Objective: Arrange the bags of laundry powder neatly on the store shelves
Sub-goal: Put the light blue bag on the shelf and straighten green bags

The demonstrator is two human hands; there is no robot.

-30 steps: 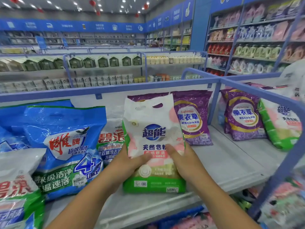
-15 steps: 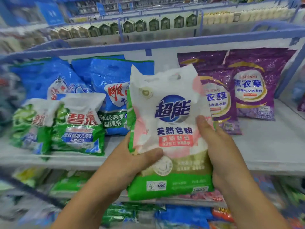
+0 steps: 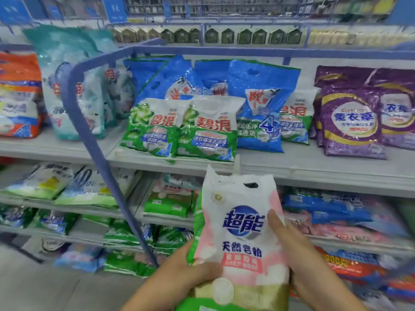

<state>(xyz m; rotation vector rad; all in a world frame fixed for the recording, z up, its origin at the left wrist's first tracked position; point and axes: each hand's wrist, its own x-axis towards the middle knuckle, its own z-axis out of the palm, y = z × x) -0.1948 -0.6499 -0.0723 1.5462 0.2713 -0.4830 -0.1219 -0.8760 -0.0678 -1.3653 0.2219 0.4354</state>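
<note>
Head view shows both hands gripping one white, pink and green bag of laundry powder (image 3: pixel 241 239), held upright in the air in front of the shelves, below the edge of the upper shelf (image 3: pixel 314 176) and touching none of them. On the left hand (image 3: pixel 188 272), the thumb is pressed across the lower front of the bag and the other fingers are hidden behind it. On the right hand (image 3: pixel 298 257), the thumb lies along the bag's right edge, pointing up, and the rest of the fingers wrap out of sight behind. Beyond the bag, on the upper shelf, two green bags (image 3: pixel 179 129) lean side by side at the front, with blue bags (image 3: pixel 258 90) standing behind them. Purple bags (image 3: pixel 354 117) stand to the right, apart from the blue ones. A blue metal rail (image 3: pixel 94 140) curves down on the left. Lower shelves hold more bags, too blurred to identify.
</note>
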